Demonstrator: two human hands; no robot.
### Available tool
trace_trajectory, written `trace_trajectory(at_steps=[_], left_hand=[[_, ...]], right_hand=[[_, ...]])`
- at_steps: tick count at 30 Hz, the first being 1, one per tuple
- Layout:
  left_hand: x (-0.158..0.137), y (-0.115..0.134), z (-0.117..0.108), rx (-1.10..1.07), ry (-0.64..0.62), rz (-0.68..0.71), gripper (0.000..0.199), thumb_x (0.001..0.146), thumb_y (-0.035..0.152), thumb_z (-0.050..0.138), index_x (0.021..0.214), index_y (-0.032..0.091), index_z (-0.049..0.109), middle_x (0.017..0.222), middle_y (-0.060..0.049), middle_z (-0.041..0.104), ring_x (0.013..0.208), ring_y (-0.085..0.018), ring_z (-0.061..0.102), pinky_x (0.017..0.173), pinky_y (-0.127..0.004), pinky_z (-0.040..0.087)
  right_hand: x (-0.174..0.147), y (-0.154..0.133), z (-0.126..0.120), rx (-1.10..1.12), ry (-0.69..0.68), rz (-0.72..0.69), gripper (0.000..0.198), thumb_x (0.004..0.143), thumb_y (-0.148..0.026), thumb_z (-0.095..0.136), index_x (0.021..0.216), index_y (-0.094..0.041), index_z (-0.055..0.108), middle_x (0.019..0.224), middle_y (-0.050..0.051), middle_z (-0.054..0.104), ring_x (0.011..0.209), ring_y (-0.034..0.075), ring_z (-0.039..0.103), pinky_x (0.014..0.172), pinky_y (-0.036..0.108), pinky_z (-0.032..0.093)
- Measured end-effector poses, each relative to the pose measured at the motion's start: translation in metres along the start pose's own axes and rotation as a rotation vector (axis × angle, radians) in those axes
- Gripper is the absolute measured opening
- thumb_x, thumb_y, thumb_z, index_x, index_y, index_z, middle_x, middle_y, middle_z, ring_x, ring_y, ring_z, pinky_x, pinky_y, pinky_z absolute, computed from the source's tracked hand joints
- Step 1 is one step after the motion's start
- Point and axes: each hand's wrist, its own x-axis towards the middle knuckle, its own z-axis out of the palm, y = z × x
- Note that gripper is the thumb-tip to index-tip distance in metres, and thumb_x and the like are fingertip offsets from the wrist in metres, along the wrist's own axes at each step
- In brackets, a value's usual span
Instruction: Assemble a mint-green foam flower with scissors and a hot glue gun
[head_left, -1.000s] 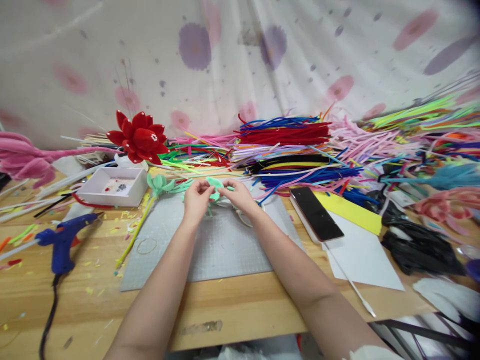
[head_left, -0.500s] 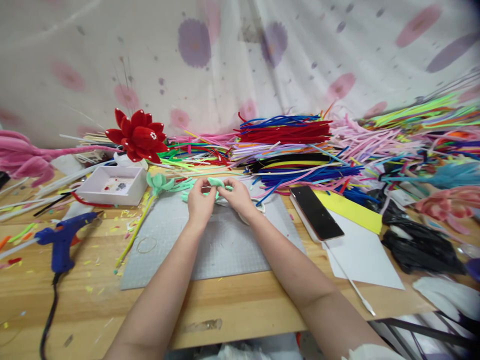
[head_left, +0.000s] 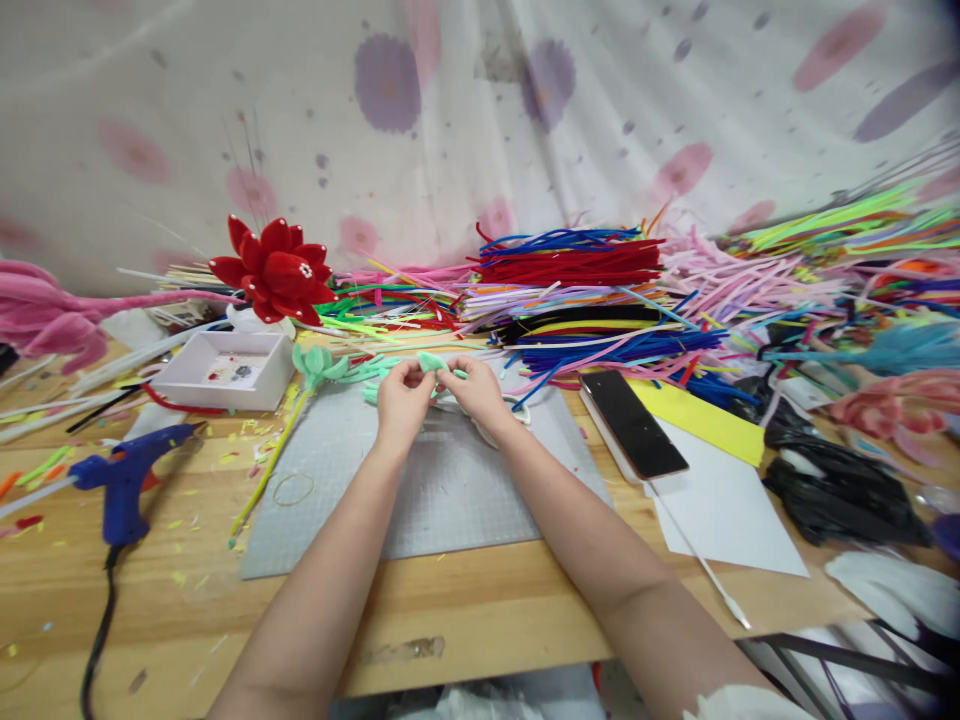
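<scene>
Above the far part of a grey cutting mat [head_left: 450, 500], my left hand [head_left: 403, 400] and my right hand [head_left: 474, 392] meet, fingertips pinched. Between them they hold a mint-green pipe cleaner petal [head_left: 431, 362], its pointed top showing over the fingers. More mint-green pieces lie under and behind the hands, partly hidden by them. To the left, a mint-green pipe cleaner flower [head_left: 318, 366] on a yellow stem [head_left: 271, 470] rests across the mat's edge. A thin wire ring [head_left: 293, 490] lies on the mat.
A blue glue gun [head_left: 127, 485] and a white box [head_left: 225, 370] stand left, near a red flower [head_left: 274, 270]. Bundles of coloured pipe cleaners [head_left: 570, 265] line the back. At right lie a phone [head_left: 634, 425], yellow card [head_left: 697, 420], white paper [head_left: 731, 510] and a black bag [head_left: 844, 495].
The mint-green petal has turned slightly and now stands more upright, its tip pointing up between my fingers. Both hands have barely shifted.
</scene>
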Motion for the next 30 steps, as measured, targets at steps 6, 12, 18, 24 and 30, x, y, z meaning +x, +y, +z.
trace_trajectory(at_steps=[6, 12, 18, 24, 30], left_hand=[[0.002, -0.001, -0.002, 0.045, 0.035, -0.025, 0.016, 0.062, 0.025, 0.058, 0.074, 0.017, 0.060, 0.063, 0.001, 0.061, 0.055, -0.011, 0.055, 0.048, -0.023, 0.046], [0.003, -0.008, -0.001, 0.200, 0.093, 0.067, 0.008, 0.061, 0.024, 0.057, 0.065, 0.018, 0.053, 0.057, 0.004, 0.053, 0.050, -0.009, 0.048, 0.051, -0.022, 0.043], [0.000, -0.003, -0.001, 0.174, 0.053, 0.125, 0.011, 0.063, 0.027, 0.057, 0.064, 0.019, 0.049, 0.058, 0.004, 0.052, 0.055, -0.010, 0.052, 0.054, -0.022, 0.043], [0.002, -0.003, -0.004, 0.159, 0.035, 0.095, 0.014, 0.065, 0.031, 0.058, 0.073, 0.019, 0.058, 0.067, 0.001, 0.062, 0.058, -0.013, 0.059, 0.052, -0.024, 0.043], [0.005, -0.010, -0.006, 0.264, 0.053, 0.089, 0.017, 0.066, 0.034, 0.056, 0.063, 0.017, 0.058, 0.054, 0.002, 0.057, 0.050, -0.012, 0.053, 0.052, -0.024, 0.041]], right_hand=[[-0.001, 0.002, 0.003, 0.010, 0.010, -0.026, 0.012, 0.066, -0.029, 0.052, 0.066, -0.019, 0.057, 0.065, -0.002, 0.061, 0.068, 0.013, 0.053, 0.071, 0.025, 0.039], [-0.002, -0.002, 0.002, -0.019, 0.098, -0.007, 0.013, 0.067, -0.030, 0.051, 0.066, -0.018, 0.056, 0.067, -0.002, 0.059, 0.066, 0.013, 0.050, 0.069, 0.025, 0.038], [-0.003, -0.002, 0.001, 0.085, -0.017, -0.015, 0.016, 0.068, -0.032, 0.050, 0.065, -0.018, 0.055, 0.063, -0.003, 0.056, 0.064, 0.012, 0.049, 0.067, 0.024, 0.037], [-0.004, -0.001, 0.001, 0.140, -0.099, -0.003, 0.017, 0.068, -0.034, 0.049, 0.060, -0.019, 0.047, 0.053, -0.005, 0.046, 0.058, 0.010, 0.044, 0.060, 0.021, 0.036], [-0.002, 0.004, 0.004, 0.110, -0.048, -0.007, 0.015, 0.068, -0.033, 0.050, 0.064, -0.019, 0.050, 0.056, -0.004, 0.050, 0.058, 0.011, 0.045, 0.060, 0.022, 0.037]])
